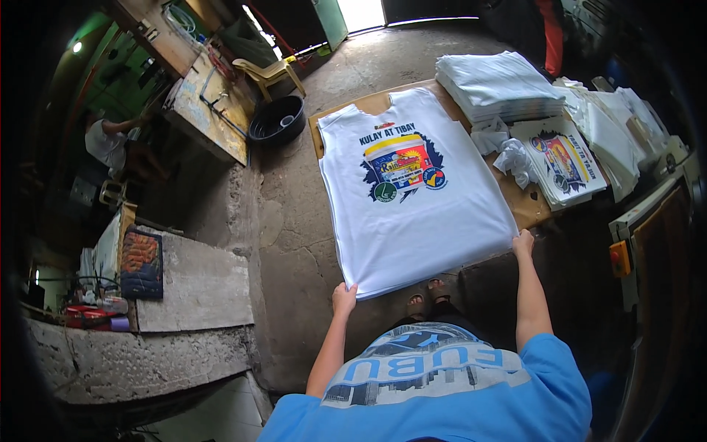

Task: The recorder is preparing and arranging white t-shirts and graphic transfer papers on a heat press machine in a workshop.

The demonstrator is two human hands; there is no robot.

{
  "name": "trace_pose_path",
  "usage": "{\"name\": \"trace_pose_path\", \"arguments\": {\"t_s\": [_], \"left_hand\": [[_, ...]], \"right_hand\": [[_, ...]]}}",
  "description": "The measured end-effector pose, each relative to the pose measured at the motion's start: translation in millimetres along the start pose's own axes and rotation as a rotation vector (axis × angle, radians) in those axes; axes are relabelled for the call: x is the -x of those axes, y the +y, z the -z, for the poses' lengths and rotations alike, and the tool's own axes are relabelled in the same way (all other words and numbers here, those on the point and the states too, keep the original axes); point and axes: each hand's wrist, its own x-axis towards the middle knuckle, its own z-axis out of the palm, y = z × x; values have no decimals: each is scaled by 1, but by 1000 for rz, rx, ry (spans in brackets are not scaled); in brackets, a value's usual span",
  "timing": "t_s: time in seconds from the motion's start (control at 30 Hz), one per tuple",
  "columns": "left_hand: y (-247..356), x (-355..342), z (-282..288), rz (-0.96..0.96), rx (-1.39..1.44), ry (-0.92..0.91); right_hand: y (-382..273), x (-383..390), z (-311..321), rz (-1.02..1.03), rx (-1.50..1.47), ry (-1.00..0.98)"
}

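A white sleeveless shirt (pixel 427 228) with a colourful printed design lies spread over a stack of similar shirts on a brown board-topped table (pixel 532 208). Its neck end points away from me. My left hand (pixel 344 300) pinches the near left corner of the hem. At the near right corner, my right hand (pixel 523 244) is closed on the hem too. The near edge is drawn out between both hands and hangs past the table's front. Whether I grip one layer or more cannot be made out.
A folded white cloth stack (pixel 499 87) stands at the table's far right. Near it lie crumpled white paper (pixel 517 162) and a pile of printed sheets (pixel 563 162). A black basin (pixel 278 120) and a yellow plastic chair (pixel 270 76) stand far left. Another person (pixel 107 144) sits at left.
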Motion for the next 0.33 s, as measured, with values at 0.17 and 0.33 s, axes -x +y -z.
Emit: {"name": "trace_pose_path", "arguments": {"t_s": [0.17, 0.33], "left_hand": [[-20, -12, -6, 65, 57, -96], [-23, -16, -18, 42, 88, -122]], "right_hand": [[26, 37, -4, 1, -84, 77], [55, 89, -22, -128, 52, -159]]}}
